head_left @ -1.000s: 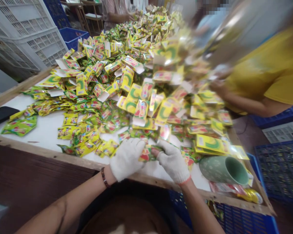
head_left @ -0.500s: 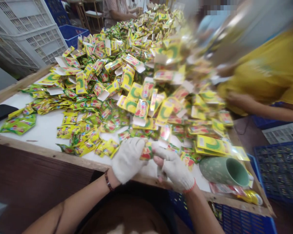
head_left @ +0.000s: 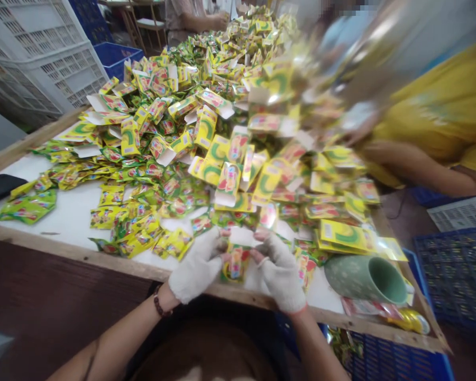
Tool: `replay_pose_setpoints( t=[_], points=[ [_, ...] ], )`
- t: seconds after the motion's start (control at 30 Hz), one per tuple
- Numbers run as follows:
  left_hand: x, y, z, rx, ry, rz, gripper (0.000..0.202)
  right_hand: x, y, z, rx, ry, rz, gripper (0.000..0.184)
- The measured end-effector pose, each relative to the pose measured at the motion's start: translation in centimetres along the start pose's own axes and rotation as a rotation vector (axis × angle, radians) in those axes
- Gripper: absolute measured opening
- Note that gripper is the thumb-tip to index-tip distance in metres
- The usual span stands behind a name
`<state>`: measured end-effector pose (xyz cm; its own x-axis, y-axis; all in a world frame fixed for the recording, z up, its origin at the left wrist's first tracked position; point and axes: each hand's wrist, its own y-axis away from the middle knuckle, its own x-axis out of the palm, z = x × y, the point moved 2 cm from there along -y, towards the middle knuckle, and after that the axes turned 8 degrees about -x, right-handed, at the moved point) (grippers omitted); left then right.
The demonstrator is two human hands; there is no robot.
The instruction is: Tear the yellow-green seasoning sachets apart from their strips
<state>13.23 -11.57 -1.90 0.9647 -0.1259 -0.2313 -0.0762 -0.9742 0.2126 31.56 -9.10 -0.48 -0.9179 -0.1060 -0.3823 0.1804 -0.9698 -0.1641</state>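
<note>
Between my two gloved hands, close to the table's front edge, is a small yellow, green and red printed box (head_left: 236, 262) with a white flap raised at its top. My left hand (head_left: 198, 264), in a white knitted glove with bare fingertips, grips the box's left edge. At its right edge, my right hand (head_left: 281, 271), gloved the same way, pinches it. Beyond them lies a heap of yellow cartons (head_left: 227, 182), many with open white flaps. Small yellow sachets (head_left: 137, 230) are spread to the left of my left hand.
A green cup (head_left: 353, 278) lies on its side at the right corner. A dark phone-like object (head_left: 2, 189) is at the far left. White crates (head_left: 69, 69) stand behind the left edge. A co-worker in a yellow shirt (head_left: 432, 116) is at the right. Blue crates (head_left: 456, 275) are beside the table.
The box between my hands now stands more upright and faces me, its white flap showing. My hands have moved slightly apart to its two sides.
</note>
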Motion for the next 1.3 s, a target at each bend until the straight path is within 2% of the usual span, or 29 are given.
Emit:
replay_pose_setpoints(
  t=[0.13,0.23,0.33,0.4,0.53,0.63,0.83,0.93,1.07,1.13,1.2,1.3],
  points=[
    [-0.3,-0.2,0.1,0.041,-0.072,0.042,0.023,1.0,0.6,-0.4,0.058,-0.096,0.057,0.016],
    [-0.5,-1.0,-0.8,0.002,-0.042,0.035,0.012,1.5,0.4,-0.5,0.106,-0.123,0.124,0.016],
    [-0.4,-1.7,-1.6,-0.103,0.186,0.088,0.026,1.5,0.2,-0.6,0.12,-0.161,0.087,0.027],
    [-0.3,-1.8,-1.9,-0.123,0.26,0.129,0.033,1.3,0.2,-0.6,0.09,-0.176,0.08,0.032],
    [-0.7,-1.3,-2.1,-0.026,-0.003,0.065,0.013,0.6,-0.1,0.1,0.013,-0.046,0.163,0.015],
    [-1.1,-1.0,-2.7,0.006,-0.136,0.052,0.016,0.1,-0.5,1.1,-0.041,-0.007,0.2,0.019],
    [-1.5,-1.1,-4.0,0.029,-0.189,0.091,0.017,-0.1,-1.0,2.1,-0.066,0.033,0.205,0.015],
    [-1.6,-0.6,-3.6,0.139,-0.282,0.076,0.02,-0.5,-0.6,1.7,-0.212,0.061,0.216,0.014],
    [-1.8,0.6,-2.8,0.461,-0.478,0.033,0.019,-1.1,0.8,1.1,-0.546,0.154,0.224,0.027],
    [-1.6,0.9,-2.6,0.564,-0.572,0.01,0.019,-0.9,1.3,1.0,-0.614,0.198,0.217,0.031],
    [-1.2,0.8,-2.5,0.597,-0.639,0.003,0.023,-0.3,1.3,1.0,-0.574,0.202,0.199,0.028],
    [-0.8,0.3,-2.5,0.596,-0.666,-0.039,0.025,0.1,0.8,0.9,-0.342,0.153,0.135,0.021]
  ],
)
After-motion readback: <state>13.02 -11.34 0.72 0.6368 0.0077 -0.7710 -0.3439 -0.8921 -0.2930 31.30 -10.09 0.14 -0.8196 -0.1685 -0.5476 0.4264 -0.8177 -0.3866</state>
